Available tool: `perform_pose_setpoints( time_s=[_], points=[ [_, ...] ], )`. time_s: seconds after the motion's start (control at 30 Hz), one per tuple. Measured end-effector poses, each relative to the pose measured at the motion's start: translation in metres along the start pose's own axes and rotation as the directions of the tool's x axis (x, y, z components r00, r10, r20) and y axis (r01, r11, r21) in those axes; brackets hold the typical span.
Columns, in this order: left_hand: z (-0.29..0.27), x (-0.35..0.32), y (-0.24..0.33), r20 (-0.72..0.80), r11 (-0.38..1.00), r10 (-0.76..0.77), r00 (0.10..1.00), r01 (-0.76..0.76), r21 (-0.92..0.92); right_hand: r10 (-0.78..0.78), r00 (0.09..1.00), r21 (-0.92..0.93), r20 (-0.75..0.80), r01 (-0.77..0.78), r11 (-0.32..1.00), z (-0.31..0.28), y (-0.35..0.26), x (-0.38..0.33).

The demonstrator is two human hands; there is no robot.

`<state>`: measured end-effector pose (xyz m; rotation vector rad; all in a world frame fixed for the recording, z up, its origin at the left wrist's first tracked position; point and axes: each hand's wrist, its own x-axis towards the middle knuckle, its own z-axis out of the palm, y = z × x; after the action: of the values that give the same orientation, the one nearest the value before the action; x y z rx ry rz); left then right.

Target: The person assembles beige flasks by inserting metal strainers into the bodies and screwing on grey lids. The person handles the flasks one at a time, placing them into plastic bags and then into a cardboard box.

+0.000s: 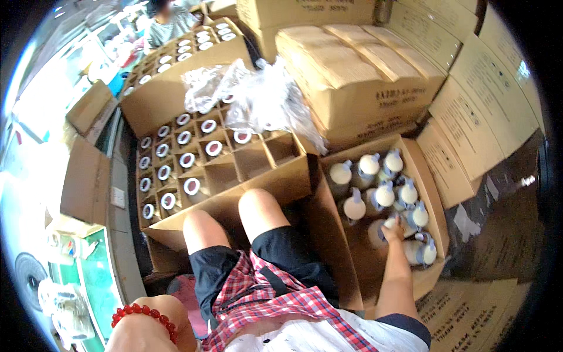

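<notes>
seated person's view, looking down past bare knees at two open cartons. the right hand (394, 227) reached into the carton on the right (433, 193), its fingers curled around the top of a pale bottle (387, 223) standing near the middle of that box, among other pale bottles with light caps (375, 182). the step in hand was judged to be the picking of one bottle out of this box; the lift had apparently not begun, since the bottle stood level with its neighbours. the next move would call for a straight upward pull clear of the close-packed bottles and the box wall, then a carry leftward over the knee to the divided carton (205, 170), where several cells (275, 149) near its right edge stood open while others already showed round red-ringed tops (192, 186). the left hand (149, 328), wearing a red bead bracelet (143, 314), lay at the lower edge, cut off by the frame; whether its fingers were open or closed could not be told. crumpled clear plastic (264, 100) covered part of the divided carton, hiding the cells beneath. the bottle's body was hidden by the hand and by shadow.
</notes>
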<state>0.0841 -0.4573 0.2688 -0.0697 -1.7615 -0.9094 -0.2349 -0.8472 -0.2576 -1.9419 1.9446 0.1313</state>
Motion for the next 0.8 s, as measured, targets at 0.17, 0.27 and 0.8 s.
perform_pose_setpoints(
  time_s=[0.17,0.27,0.8],
  points=[
    [0.036,-0.066,0.032,-0.528,0.963,-0.076,0.846,0.199,0.18,-0.085,0.995,0.37,-0.043,0.095,0.924,-0.023,0.107,-0.013],
    [0.023,-0.147,0.028,-0.832,0.738,-0.211,0.513,0.642,0.209,-0.007,0.997,0.798,0.076,-0.057,0.6,-0.096,0.09,-0.089],
    [0.011,-0.279,0.02,-0.986,0.285,-0.032,0.164,0.947,0.149,-0.952,0.233,0.415,0.2,0.86,0.297,-0.14,-0.251,-0.354]
  ],
)
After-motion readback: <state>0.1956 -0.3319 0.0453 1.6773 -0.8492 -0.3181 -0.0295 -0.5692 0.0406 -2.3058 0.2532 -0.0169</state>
